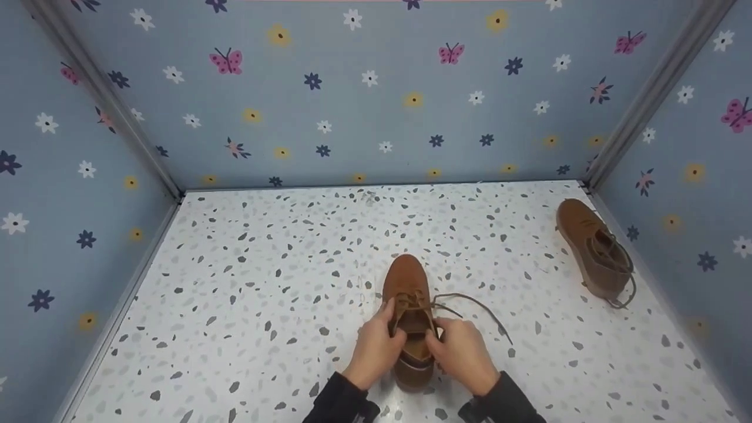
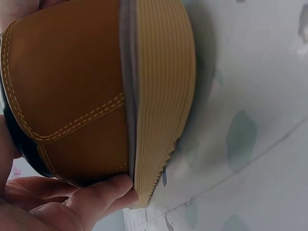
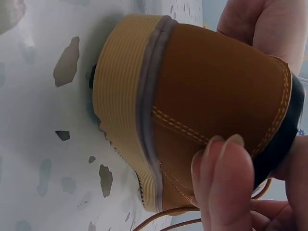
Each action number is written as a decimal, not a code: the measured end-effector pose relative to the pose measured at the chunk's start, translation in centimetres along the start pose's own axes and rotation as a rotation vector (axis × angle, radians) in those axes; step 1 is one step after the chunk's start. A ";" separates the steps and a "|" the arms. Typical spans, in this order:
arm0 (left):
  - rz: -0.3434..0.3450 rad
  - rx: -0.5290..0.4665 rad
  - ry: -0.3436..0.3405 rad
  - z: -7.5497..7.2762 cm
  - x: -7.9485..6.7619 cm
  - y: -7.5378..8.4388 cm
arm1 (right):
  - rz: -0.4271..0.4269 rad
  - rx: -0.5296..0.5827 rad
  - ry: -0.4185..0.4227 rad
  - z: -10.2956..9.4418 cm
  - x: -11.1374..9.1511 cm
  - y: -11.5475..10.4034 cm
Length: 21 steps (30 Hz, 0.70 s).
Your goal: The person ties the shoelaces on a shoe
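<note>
A brown lace-up shoe (image 1: pixel 405 273) sits on the speckled floor in the head view, toe pointing away from me. My left hand (image 1: pixel 375 348) grips the left side of its opening, thumb at the inner edge. On the opposite side my right hand (image 1: pixel 467 352) pinches the collar the same way. A loose brown shoelace (image 1: pixel 479 302) trails to the right across the floor. The left wrist view shows the stitched heel side (image 2: pixel 67 62) and ribbed tan sole (image 2: pixel 163 72). In the right wrist view, fingers (image 3: pixel 231 178) press on the shoe's side (image 3: pixel 211 86).
A second brown shoe (image 1: pixel 578 229) stands at the far right by the side panel, its lace hanging over the heel. Blue flowered panels (image 1: pixel 376 100) enclose the white speckled floor (image 1: pixel 235 305) at the back and both sides.
</note>
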<state>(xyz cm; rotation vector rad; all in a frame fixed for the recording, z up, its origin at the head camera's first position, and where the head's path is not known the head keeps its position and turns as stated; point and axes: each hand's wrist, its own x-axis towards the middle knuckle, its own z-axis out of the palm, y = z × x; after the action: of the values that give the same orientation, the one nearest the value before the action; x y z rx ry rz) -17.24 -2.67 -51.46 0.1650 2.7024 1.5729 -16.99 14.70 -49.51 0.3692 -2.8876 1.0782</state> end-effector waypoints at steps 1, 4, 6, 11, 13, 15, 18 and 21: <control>-0.005 0.000 -0.007 0.0 0.0 0.1 | 0.006 0.006 -0.008 -0.1 0.0 0.1; 0.000 0.005 -0.025 0.0 0.0 0.1 | 0.016 0.028 -0.035 -0.5 0.0 0.4; -0.001 0.016 -0.042 -0.1 0.0 0.1 | -0.001 0.032 -0.049 -0.8 0.1 0.6; 0.060 0.074 -0.052 -0.8 0.0 0.2 | 0.023 0.105 -0.103 -2.2 0.5 1.4; 0.104 0.102 -0.035 -1.2 0.2 0.4 | 0.069 0.149 -0.112 -2.9 0.8 1.7; 0.157 0.129 -0.016 -1.6 0.4 0.7 | 0.108 0.191 -0.103 -3.4 1.3 2.0; 0.230 0.157 0.011 -2.0 0.9 1.2 | 0.177 0.302 -0.086 -3.7 2.3 2.7; 0.293 0.185 0.026 -2.2 1.3 1.5 | 0.248 0.389 -0.089 -3.3 3.4 3.3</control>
<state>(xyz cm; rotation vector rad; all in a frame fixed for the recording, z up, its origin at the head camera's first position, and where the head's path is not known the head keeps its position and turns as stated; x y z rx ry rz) -18.53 -3.70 -49.00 0.5698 2.9518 1.3848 -21.24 18.56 -48.74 0.0680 -2.8423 1.7119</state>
